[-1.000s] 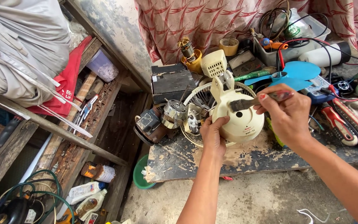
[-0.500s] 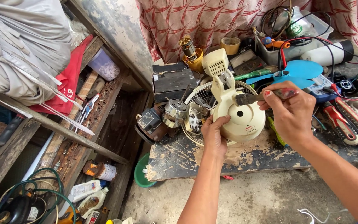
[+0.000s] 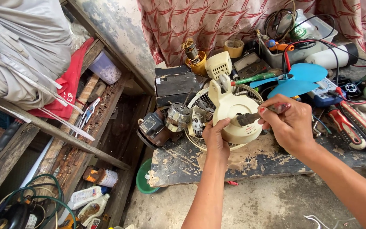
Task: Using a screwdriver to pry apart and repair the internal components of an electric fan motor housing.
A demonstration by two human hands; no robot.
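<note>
Cluttered and paint-stained, the dark tabletop sits in front of a red-patterned curtain, with rough wooden shelves falling away at nine o'clock.

At the middle of the view the left hand holds the cream plastic fan housing by its lower left edge; its fingers are curled round the rim, thumb on top, closed on the part. The housing lies over a white wire fan guard near the front edge of the tabletop. At three o'clock of the housing the right hand grips a small paintbrush; its fingers are pinched tight on the reddish handle, and the dark bristles touch the housing's face.

At nine o'clock of the housing stand small electric motors and a dark rusty part. A black box lies at eleven o'clock, with a cream grille piece and a yellow cup beyond it. A blue fan blade lies at two o'clock, beside a white bottle and red and black wires. Red-handled pliers lie at three o'clock of the right hand. Under the tabletop's corner, at seven o'clock, a green bowl rests on the floor.
</note>
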